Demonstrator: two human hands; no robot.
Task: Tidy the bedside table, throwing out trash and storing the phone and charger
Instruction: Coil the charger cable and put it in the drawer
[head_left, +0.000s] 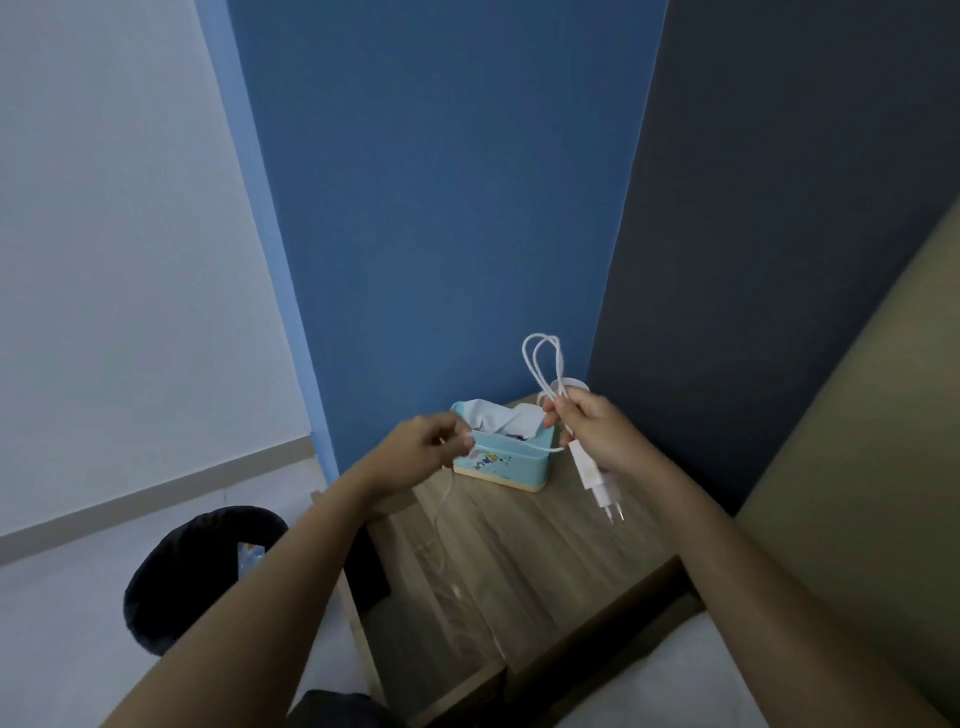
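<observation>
The wooden bedside table (519, 561) stands in the corner where the blue wall (441, 208) meets the darker wall. To the left of the table, on the floor, sits a black-lined trash bin (192, 571) with something pale visible inside. At the back of the table top rests a turquoise tissue box (506, 462), white tissue rising from it.

Above the table, the right hand (592, 426) is closed around gathered loops of white charger cable (543, 364); the loops stand up above the fist. The white charger plug (597, 483) hangs below that hand, prongs down, clear of the table top. The left hand (426, 447), just left of the tissue box, has fingertips pinched on a run of the cable stretched across to the right hand. A loose tail of cable drops from the left hand toward the table.
</observation>
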